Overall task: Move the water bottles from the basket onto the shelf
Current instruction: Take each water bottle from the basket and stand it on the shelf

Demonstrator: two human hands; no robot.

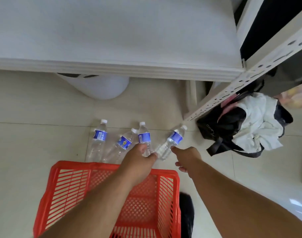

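Two hands reach forward over the red basket [112,186] in the lower centre of the frame. The left hand [138,159] has its fingers curled round the lower body of the third bottle [144,136], counted from the left, a hold low on the barrel that leaves the cap end free, likely for standing it upright on a board. The right hand [186,158] sits just beside the base of the fourth bottle [172,141]; its thumb tip seems to touch the plastic, but its fingers hang loosely curled below and hold nothing.

All four bottles lie on the pale floor tiles just above the basket's far rim, caps pointing to the top of the frame. The first bottle [98,136] is furthest left and the second bottle [123,143] leans toward the third. No bottles show in the visible part of the basket, so it looks as if they are being taken from the floor row instead.

Across the upper half runs the white shelf [112,40], bare in view and within an upward lift. Its perforated upright [246,79] slants down at the right, with a black bag [224,124] holding white cloth [260,121] beyond it.
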